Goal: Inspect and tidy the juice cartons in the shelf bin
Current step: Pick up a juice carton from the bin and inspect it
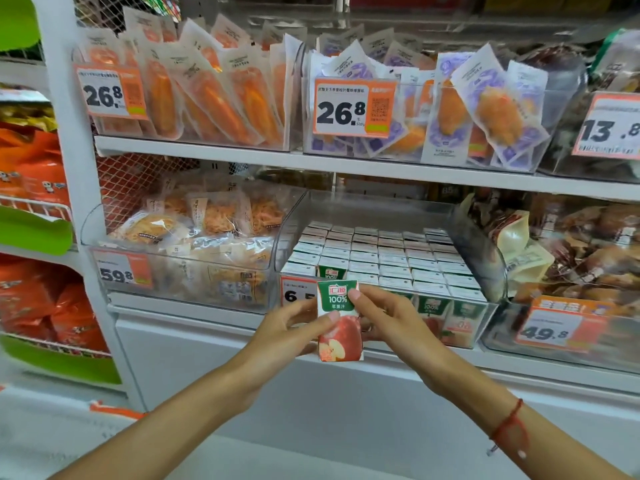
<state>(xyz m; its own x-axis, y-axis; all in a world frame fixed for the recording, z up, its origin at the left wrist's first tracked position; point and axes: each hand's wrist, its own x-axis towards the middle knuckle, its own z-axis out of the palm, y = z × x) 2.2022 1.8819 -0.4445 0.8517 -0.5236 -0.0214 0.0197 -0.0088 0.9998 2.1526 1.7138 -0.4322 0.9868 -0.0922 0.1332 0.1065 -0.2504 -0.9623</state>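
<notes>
A small apple juice carton (338, 306), green on top with a red apple below, is held upright in front of the shelf bin. My left hand (292, 329) grips its left side, thumb on the front face. My right hand (384, 317) holds its right side, thumb on the upper right corner. Behind it a clear plastic bin (485, 258) holds several rows of the same cartons (388, 258), packed upright with white tops showing. One gap shows in the front left row, where a green carton face (331, 271) is visible.
A price tag reading 6 (294, 292) hangs on the bin's front, partly hidden by the carton. Clear bins of bagged snacks (194, 237) and packaged meat (571, 251) stand left and right. A shelf above holds packets (214, 88). A white freezer front (311, 393) lies below.
</notes>
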